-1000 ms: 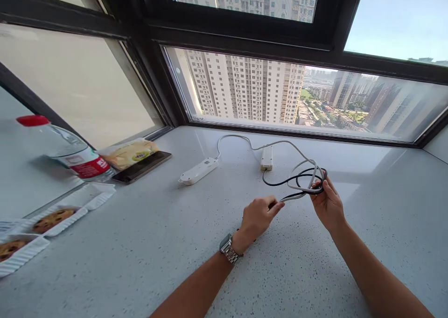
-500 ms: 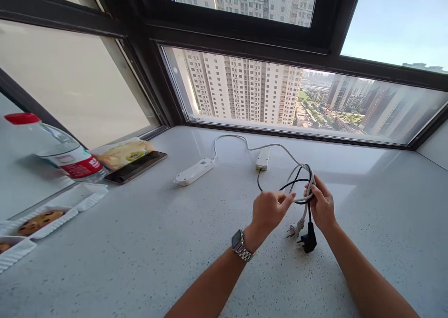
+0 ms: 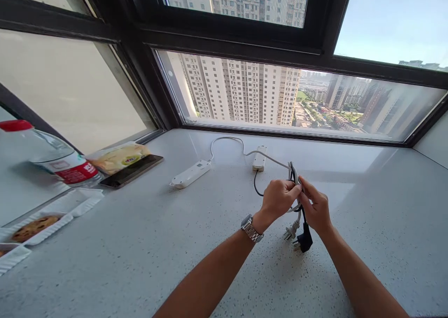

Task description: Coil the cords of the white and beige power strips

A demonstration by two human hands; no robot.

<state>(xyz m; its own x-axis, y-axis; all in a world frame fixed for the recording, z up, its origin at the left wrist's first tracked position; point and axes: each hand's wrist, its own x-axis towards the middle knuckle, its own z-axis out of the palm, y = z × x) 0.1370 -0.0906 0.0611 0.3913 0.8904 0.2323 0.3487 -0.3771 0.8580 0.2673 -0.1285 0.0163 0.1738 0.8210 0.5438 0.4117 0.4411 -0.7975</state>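
Observation:
Both hands meet at a tangle of looped cables (image 3: 292, 170), one white and one black. My left hand (image 3: 279, 197), with a watch on its wrist, pinches the loops from the left. Against the right side of the bundle, my right hand (image 3: 316, 208) has its fingers closed on the cables. Below hang a black plug (image 3: 305, 239) and a white plug (image 3: 291, 230), prongs toward the left. The white cable runs back to a white power strip (image 3: 191, 173) on the sill. The black one leads toward a smaller white block (image 3: 259, 159) near the window.
At the left stand a clear bottle with a red cap (image 3: 63, 154), a yellow packet (image 3: 121, 158) and a dark phone (image 3: 133, 171). A white plastic tray (image 3: 84, 199) holds cookies (image 3: 37, 228). The dark window frame (image 3: 280, 133) borders the speckled white sill (image 3: 147, 248).
My left hand has moved right and now meets my right hand at the cables. The loops have been drawn together into a narrower bundle.

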